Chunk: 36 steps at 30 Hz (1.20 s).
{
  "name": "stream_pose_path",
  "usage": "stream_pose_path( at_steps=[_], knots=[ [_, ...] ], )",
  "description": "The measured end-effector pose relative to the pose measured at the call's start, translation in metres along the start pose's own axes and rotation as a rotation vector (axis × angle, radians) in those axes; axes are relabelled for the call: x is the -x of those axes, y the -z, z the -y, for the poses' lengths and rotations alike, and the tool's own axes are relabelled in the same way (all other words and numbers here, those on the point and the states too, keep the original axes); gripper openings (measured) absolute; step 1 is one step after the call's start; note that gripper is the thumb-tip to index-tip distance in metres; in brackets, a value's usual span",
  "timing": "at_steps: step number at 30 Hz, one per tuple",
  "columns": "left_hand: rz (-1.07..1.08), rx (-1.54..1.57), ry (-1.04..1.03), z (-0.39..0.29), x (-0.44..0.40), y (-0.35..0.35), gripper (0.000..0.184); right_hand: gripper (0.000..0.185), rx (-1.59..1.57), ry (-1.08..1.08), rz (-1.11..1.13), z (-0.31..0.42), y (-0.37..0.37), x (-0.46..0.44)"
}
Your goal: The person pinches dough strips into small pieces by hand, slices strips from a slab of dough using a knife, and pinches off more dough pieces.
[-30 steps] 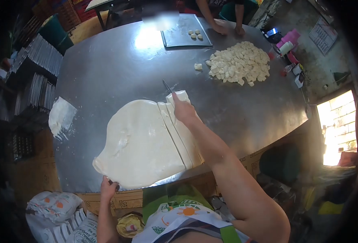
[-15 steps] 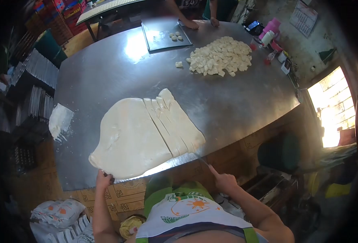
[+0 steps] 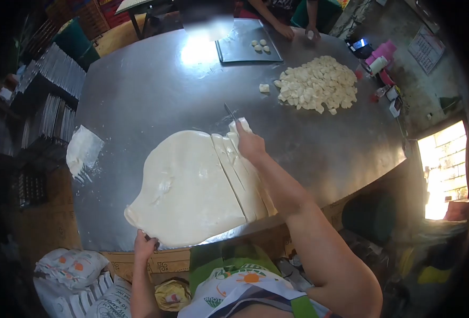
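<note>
The knife [image 3: 229, 111] is clenched in the right hand [image 3: 251, 146] and has been carried back to the far edge of the dough [image 3: 187, 180] — strip cutting seems under way. The dough is spread on the surface [image 3: 118, 95], a dark piece [image 3: 154, 244] clasped beside it in the left hand [image 3: 143, 246].

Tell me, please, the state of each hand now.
Left hand: closed on a small dark object, unclear what.
Right hand: closed, holding a narrow grey metal knife.

Your table [image 3: 139, 100] is smooth, glossy metal (brightly reflective near the tray [image 3: 240, 50]). The dough sheet [image 3: 192, 185] before you looks smooth, with a soft sheen.
</note>
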<state>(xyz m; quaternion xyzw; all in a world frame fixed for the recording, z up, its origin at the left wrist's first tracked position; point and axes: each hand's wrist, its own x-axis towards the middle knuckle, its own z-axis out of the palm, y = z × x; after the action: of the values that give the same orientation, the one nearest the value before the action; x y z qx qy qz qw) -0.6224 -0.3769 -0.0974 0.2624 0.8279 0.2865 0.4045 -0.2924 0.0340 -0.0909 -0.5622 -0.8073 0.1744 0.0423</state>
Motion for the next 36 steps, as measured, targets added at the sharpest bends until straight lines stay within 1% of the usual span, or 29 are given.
stream_pose_path(
  at_steps=[1,3,5,6,7,8,9,10,12,13,16,17,18,20,21,24,25,27,29,31,33,34,35,36],
  knots=[
    [0.014,-0.009,0.013,0.002,0.003,0.001,0.035,0.068,-0.002,0.000,0.032,-0.002,-0.001,0.009],
    [0.052,0.067,0.044,-0.001,0.001,0.001,0.036,0.067,0.006,-0.002,0.076,-0.004,0.015,0.027],
    [0.078,0.104,0.052,0.001,0.000,0.003,0.037,0.068,0.183,-0.106,0.325,-0.016,0.043,0.112],
    [0.067,0.092,0.062,0.008,-0.002,0.003,0.037,0.069,0.154,-0.090,0.270,-0.040,0.035,0.166],
    [0.055,0.080,0.066,0.013,-0.007,0.002,0.037,0.070,0.125,-0.074,0.210,-0.047,0.040,0.209],
    [0.039,0.075,0.068,0.016,-0.015,0.000,0.038,0.070,0.115,-0.150,0.371,-0.051,0.047,0.240],
    [0.039,0.083,0.055,0.015,-0.019,-0.004,0.038,0.070,0.107,-0.220,0.536,-0.046,0.071,0.259],
    [0.055,0.048,0.059,0.017,-0.019,-0.005,0.038,0.070,0.107,-0.222,0.529,-0.053,0.066,0.258],
    [0.078,-0.043,0.057,0.015,-0.025,0.003,0.038,0.072,0.039,-0.157,0.333,-0.064,0.030,0.235],
    [0.072,-0.047,0.049,0.016,-0.029,0.005,0.038,0.072,0.010,-0.121,0.235,-0.066,0.025,0.227],
    [0.111,0.202,0.084,0.025,-0.027,0.004,0.043,0.073,0.009,-0.063,0.203,-0.075,0.028,0.242],
    [0.109,0.192,0.093,0.028,-0.020,0.003,0.043,0.074,0.005,-0.041,0.196,-0.076,0.029,0.258],
    [0.065,0.076,0.070,0.023,-0.016,0.002,0.044,0.074,-0.004,-0.046,0.202,-0.081,0.032,0.280],
    [-0.031,-0.143,-0.009,0.011,-0.016,0.003,0.046,0.076,0.059,-0.028,0.289,-0.095,0.046,0.331],
    [-0.038,-0.139,-0.032,0.010,-0.017,0.001,0.046,0.075,0.098,-0.055,0.363,-0.098,0.056,0.352],
    [-0.239,-0.348,-0.296,0.053,-0.031,-0.005,0.050,0.070,0.140,-0.147,0.525,-0.113,0.072,0.410],
    [-0.256,-0.342,-0.298,0.023,-0.008,-0.008,0.050,0.070,0.142,-0.132,0.514,-0.116,0.078,0.420],
    [-0.216,-0.244,-0.310,-0.031,0.046,-0.026,0.049,0.068,0.056,-0.128,0.502,-0.116,0.088,0.437],
    [-0.123,-0.059,-0.328,-0.042,0.063,-0.043,0.046,0.067,0.012,-0.110,0.513,-0.109,0.082,0.429],
    [0.143,0.160,-0.378,-0.092,0.096,-0.061,0.042,0.065,-0.351,-0.110,0.202,-0.080,0.059,0.384],
    [0.188,0.071,-0.377,-0.167,0.141,-0.070,0.041,0.067,-0.499,0.020,0.182,-0.041,0.044,0.324],
    [0.175,0.077,-0.379,-0.179,0.146,-0.075,0.041,0.066,-0.487,0.039,0.232,-0.019,0.036,0.290],
    [0.216,0.106,-0.395,-0.190,0.146,-0.077,0.042,0.066,-0.476,0.055,0.282,0.006,0.032,0.266],
    [0.259,0.133,-0.413,-0.199,0.141,-0.079,0.044,0.061,-0.575,0.160,0.212,0.030,0.030,0.253]
  ],
)
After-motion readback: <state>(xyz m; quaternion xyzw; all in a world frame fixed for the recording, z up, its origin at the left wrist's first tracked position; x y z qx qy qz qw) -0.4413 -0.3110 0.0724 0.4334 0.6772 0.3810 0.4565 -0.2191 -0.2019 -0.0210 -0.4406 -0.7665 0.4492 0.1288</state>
